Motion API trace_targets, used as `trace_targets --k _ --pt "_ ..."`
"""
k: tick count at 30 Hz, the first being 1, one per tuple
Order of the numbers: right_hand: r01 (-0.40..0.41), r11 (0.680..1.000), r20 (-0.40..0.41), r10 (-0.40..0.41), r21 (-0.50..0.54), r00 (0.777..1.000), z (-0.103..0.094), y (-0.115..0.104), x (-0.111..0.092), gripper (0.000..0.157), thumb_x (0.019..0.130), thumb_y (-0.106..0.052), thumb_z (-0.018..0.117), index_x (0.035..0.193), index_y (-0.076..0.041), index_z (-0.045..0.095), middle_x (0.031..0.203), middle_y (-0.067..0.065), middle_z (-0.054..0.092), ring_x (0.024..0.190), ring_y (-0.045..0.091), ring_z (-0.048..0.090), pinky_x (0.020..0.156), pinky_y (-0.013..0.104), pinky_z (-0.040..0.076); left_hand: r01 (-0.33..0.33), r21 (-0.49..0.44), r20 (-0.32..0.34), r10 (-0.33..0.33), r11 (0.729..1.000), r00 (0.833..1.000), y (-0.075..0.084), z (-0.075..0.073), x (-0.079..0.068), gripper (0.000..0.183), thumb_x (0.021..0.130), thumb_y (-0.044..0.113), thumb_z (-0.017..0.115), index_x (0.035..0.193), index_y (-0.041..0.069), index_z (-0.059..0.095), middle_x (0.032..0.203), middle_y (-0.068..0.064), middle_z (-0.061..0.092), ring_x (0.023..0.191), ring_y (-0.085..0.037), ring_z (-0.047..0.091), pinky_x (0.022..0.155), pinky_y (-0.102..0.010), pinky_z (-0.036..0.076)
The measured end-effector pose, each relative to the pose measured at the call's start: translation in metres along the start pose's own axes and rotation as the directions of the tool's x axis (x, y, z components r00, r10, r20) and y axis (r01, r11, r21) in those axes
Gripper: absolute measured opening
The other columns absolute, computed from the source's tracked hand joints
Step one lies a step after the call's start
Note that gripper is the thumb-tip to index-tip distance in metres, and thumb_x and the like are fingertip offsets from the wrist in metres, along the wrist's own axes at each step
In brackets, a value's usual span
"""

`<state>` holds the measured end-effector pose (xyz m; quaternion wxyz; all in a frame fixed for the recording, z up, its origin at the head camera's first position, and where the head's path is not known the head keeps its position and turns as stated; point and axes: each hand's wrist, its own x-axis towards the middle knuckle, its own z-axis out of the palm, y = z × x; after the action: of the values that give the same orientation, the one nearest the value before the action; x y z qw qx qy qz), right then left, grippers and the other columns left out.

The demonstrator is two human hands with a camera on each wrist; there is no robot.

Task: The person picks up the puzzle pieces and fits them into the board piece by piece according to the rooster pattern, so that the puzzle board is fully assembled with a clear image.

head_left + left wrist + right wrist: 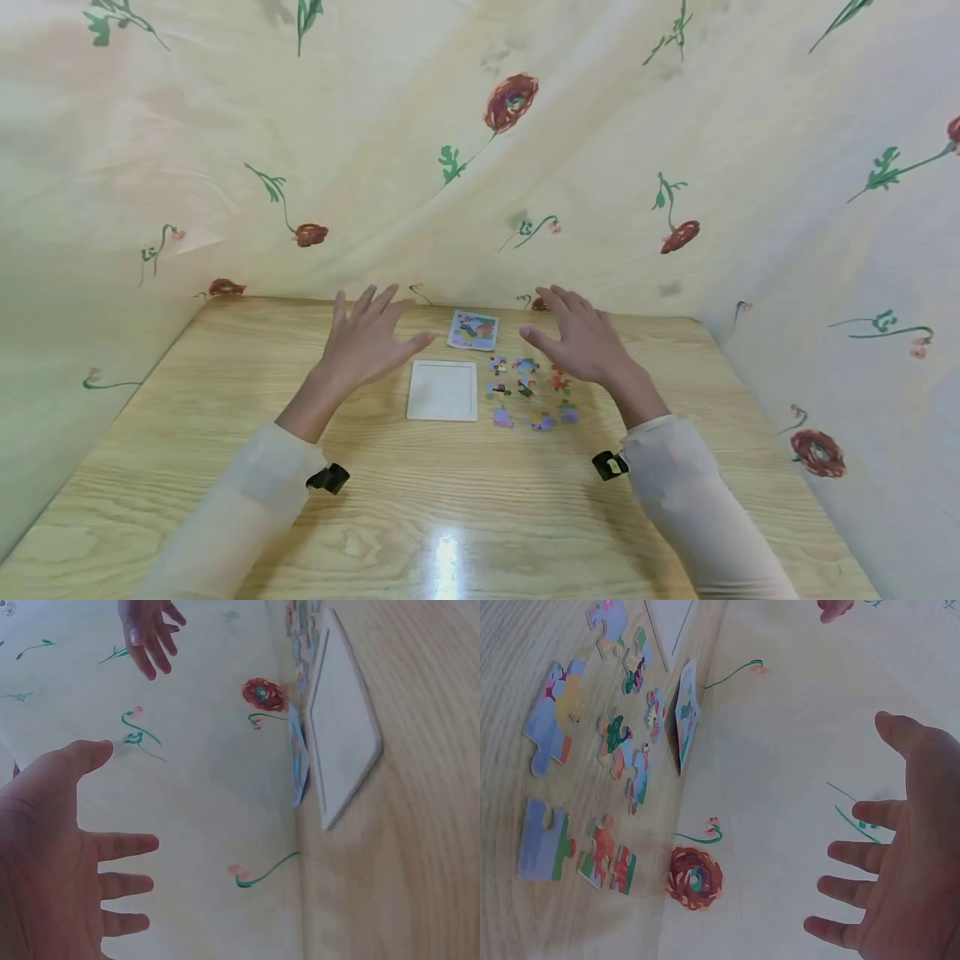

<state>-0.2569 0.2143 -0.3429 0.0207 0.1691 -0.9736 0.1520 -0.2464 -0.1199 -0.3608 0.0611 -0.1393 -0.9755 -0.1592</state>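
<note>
My left hand hovers above the table with fingers spread, holding nothing, nearest to a white square puzzle tray. On the other side, my right hand is also raised with fingers apart and nothing in it, close to several loose jigsaw pieces. These pieces lie spaced out to the right of the tray; the right wrist view shows purple, green and red printing on them, including a corner-like piece. Behind the tray lies a small square picture card with a colourful print.
The wooden table runs back to a cream cloth printed with red flowers, which hangs behind it and along both sides. A black wrist strap part shows at the left sleeve, and another at the right.
</note>
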Motion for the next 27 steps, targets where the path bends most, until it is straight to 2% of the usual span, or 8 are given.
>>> trace_targets --k 6,13,19,27 --pt "0.013 0.998 0.014 -0.014 0.065 1.000 0.011 0.004 0.002 0.082 0.101 -0.065 0.046 0.164 -0.017 0.026 0.168 0.013 0.033 0.150 0.047 0.034 0.116 0.074 0.028 -0.018 -0.050 0.015 0.018 0.999 1.000 -0.010 0.014 -0.009 0.072 0.098 0.066 0.051 0.150 0.017 0.054 0.166 -0.013 0.038 0.155 -0.041 0.029 0.123 -0.073 0.010" --pt "0.028 0.988 0.059 -0.038 0.155 0.998 0.025 0.009 0.005 0.082 0.102 -0.062 0.049 0.165 -0.016 0.024 0.169 0.014 0.030 0.154 0.045 0.029 0.120 0.070 0.028 -0.011 -0.145 0.054 0.019 0.989 0.998 -0.020 0.030 -0.017 0.067 0.100 0.060 0.054 0.149 0.015 0.055 0.166 -0.015 0.036 0.154 -0.042 0.032 0.120 -0.070 0.026" --pt "0.062 0.967 0.074 -0.083 0.249 0.994 0.039 0.012 0.007 0.077 0.103 -0.055 0.053 0.164 -0.015 0.028 0.170 0.013 0.029 0.156 0.042 0.027 0.121 0.067 0.027 -0.013 -0.207 0.074 0.029 0.978 0.997 -0.024 0.040 -0.023 0.064 0.099 0.056 0.056 0.149 0.015 0.056 0.165 -0.015 0.040 0.152 -0.043 0.036 0.119 -0.071 0.028" --pt "0.072 0.940 0.086 -0.106 0.333 0.991 0.053 0.015 0.013 0.067 0.104 -0.045 0.056 0.158 -0.009 0.038 0.162 0.014 0.042 0.146 0.042 0.043 0.117 0.064 0.037 0.007 -0.245 0.109 0.020 0.970 0.994 -0.025 0.047 -0.027 0.062 0.098 0.052 0.060 0.148 0.015 0.056 0.162 -0.015 0.043 0.151 -0.043 0.037 0.118 -0.072 0.028"
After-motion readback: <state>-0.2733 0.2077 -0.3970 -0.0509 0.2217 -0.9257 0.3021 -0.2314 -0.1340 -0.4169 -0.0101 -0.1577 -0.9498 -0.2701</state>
